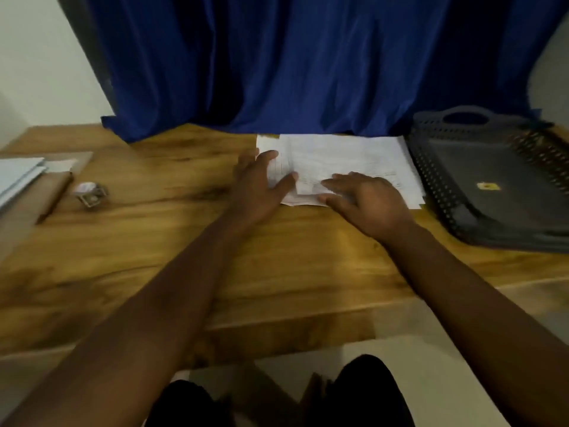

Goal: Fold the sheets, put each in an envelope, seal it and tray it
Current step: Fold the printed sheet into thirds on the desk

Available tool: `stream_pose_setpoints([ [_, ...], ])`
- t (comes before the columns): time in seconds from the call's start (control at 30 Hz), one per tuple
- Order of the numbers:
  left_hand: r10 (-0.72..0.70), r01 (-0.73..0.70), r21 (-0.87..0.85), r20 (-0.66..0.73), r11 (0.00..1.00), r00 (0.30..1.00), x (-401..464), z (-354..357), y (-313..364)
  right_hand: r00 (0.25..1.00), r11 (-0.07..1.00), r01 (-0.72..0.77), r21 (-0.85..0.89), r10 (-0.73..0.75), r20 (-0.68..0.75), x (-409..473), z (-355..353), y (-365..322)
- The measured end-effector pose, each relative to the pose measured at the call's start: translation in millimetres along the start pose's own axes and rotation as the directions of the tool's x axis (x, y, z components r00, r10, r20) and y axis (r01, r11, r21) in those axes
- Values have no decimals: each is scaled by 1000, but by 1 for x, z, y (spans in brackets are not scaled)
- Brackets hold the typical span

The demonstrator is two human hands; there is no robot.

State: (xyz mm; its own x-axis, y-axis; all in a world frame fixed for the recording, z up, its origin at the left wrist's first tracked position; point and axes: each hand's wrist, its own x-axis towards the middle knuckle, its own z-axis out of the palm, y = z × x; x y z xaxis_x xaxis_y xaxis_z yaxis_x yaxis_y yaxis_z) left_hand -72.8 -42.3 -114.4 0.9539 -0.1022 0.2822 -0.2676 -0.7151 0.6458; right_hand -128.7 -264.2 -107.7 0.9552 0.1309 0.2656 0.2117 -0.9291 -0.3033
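From the head camera, your sheets [348, 158] lie as a white, faintly printed stack at the far edge of the wooden table [277, 257], just beside the dark perforated tray [492, 192] on the right and right under the blue curtain [308, 63], with the near-left corner of the top sheet turned up into a small fold. Your left hand [261, 183] rests with its fingers spread on the stack's left edge, thumb against the folded part. Your right hand [366, 201] lies flat and spread on the near edge, gripping nothing.
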Motion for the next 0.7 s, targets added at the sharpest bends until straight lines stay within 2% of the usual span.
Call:
stream_pose_setpoints([
  [0.1, -37, 29, -96, -83, 995, 996, -36, -21, 5, 997, 998, 23, -64, -27, -69, -11, -5, -11],
  [0.17, -10, -5, -124, -118, 992, 993, -70, -33, 6, 992, 998, 6, -65, -14, -122, -22, -9, -15],
  [0.3, 32, -48, -153, -106, 987, 994, -144, -58, 12, 968, 980, 64, -190, -107, -227, -55, -19, -25],
  [0.4, -83, 53, -248, -114, 967, 990, -183, -79, 7, 939, 955, 145, -259, -215, -267, -80, -21, -38],
  [0.53, -163, 128, -300, -97, 945, 982, -208, -106, -6, 924, 932, 305, -196, -339, -175, -107, -12, -73],
  [0.7, -181, 158, -228, -84, 961, 980, -214, -126, -14, 878, 881, 473, -19, -473, -68, -133, 5, -127],
])
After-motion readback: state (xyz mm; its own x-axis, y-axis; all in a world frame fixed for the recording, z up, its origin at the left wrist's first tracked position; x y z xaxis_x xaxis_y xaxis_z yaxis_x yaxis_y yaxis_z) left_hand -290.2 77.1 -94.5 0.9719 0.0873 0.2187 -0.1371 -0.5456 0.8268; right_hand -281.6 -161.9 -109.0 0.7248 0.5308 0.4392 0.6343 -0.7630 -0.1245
